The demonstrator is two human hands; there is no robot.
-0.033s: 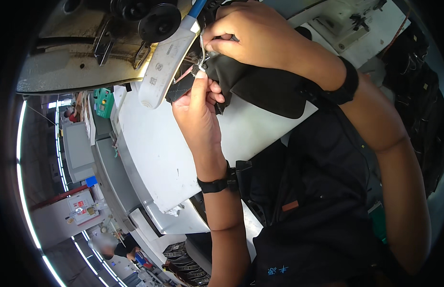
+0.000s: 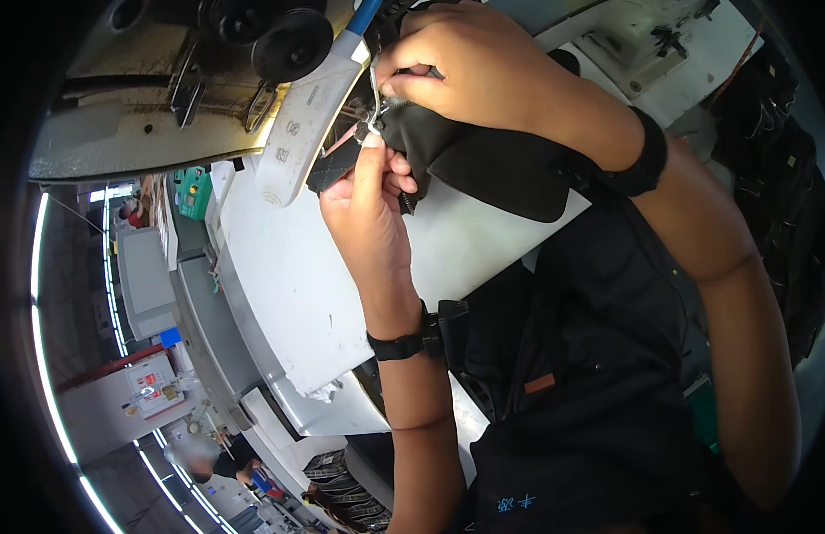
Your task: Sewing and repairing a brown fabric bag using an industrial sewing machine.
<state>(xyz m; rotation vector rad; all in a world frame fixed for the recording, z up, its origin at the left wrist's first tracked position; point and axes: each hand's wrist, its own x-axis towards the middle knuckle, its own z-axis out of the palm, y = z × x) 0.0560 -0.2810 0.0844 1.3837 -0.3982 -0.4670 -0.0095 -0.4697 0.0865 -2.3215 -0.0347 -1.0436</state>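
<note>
A black piece of fabric (image 2: 492, 160) with a zipper edge lies bunched at the needle area of a sewing machine (image 2: 297, 129). My left hand (image 2: 368, 200) pinches the fabric's edge, its thumb tip against the small metal presser foot (image 2: 374, 126). From the upper right my right hand (image 2: 466, 67) bends over the fabric, thumb and forefinger closed beside the thin metal rod above the foot. What lies between those right fingertips is mostly hidden; dark fabric shows beneath and beside them.
The white machine table (image 2: 297, 294) spreads below the hands. Dark machine wheels (image 2: 292, 44) hang at the upper left. Another white machine bed (image 2: 661, 53) stands at the upper right, near piled dark garments (image 2: 777, 178). Another person (image 2: 217, 458) is far off at the lower left.
</note>
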